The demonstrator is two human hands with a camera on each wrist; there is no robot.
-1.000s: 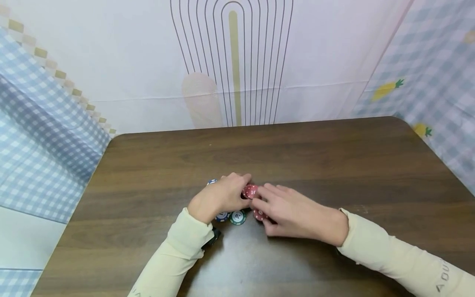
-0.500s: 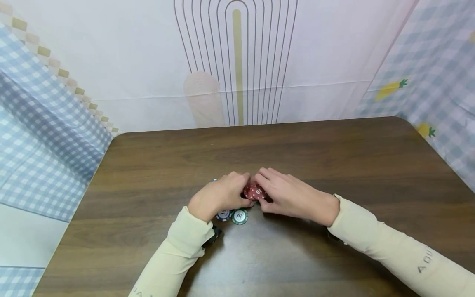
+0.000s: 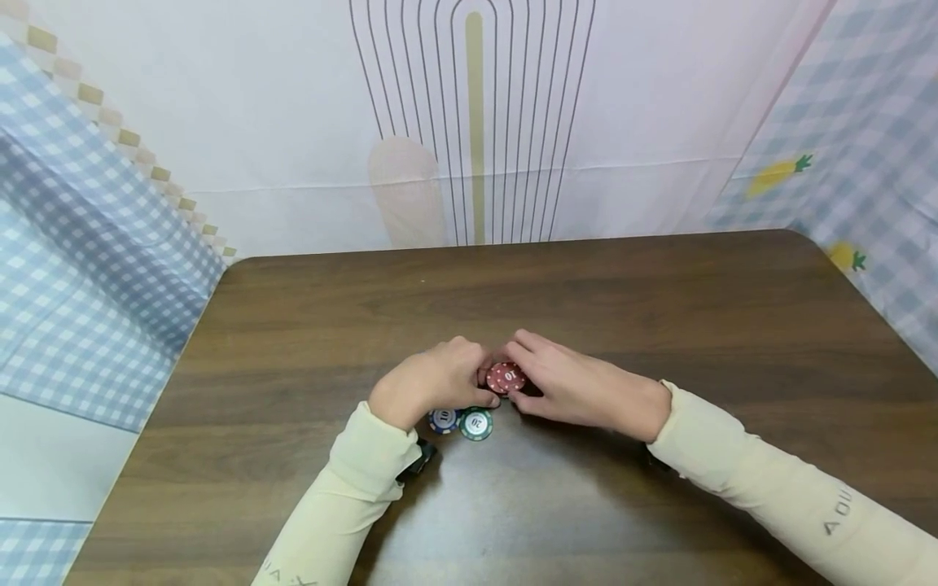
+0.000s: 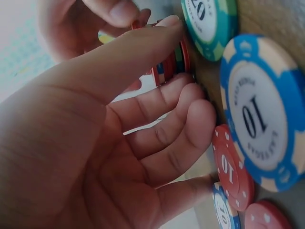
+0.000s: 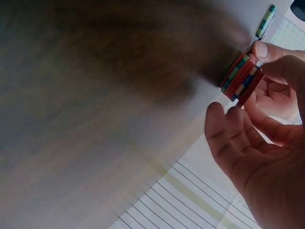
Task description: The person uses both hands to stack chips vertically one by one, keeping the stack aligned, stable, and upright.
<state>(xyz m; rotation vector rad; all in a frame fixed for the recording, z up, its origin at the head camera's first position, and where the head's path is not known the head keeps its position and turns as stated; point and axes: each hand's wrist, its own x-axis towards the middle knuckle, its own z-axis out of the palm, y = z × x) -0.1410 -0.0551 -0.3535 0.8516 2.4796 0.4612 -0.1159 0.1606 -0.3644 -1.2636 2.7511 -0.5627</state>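
Observation:
A short stack of poker chips (image 5: 237, 78) in red, green and blue layers stands on the table between both hands. Its top red chip (image 3: 507, 376), marked 10, sits slightly askew. The left hand (image 3: 440, 378) holds the stack from the left, thumb near, fingers behind. From the right, the right hand (image 3: 572, 378) pinches the top red chip between thumb and fingers. Under and beside the left hand lie loose chips: a green 20 chip (image 3: 476, 424), a blue 10 chip (image 3: 443, 418) and, in the left wrist view, a red 10 chip (image 4: 231, 167).
Brown wooden table (image 3: 623, 285) extends around the hands, with a white patterned cloth (image 3: 293, 106) hanging behind its far edge. Checked blue cloth (image 3: 88, 277) hangs at the left. Another blue chip (image 4: 224, 207) and a red chip (image 4: 267, 217) lie past the left fingers.
The right hand has moved up and left, bringing a red chip from beside the stack onto its top. The left hand has stayed around the stack.

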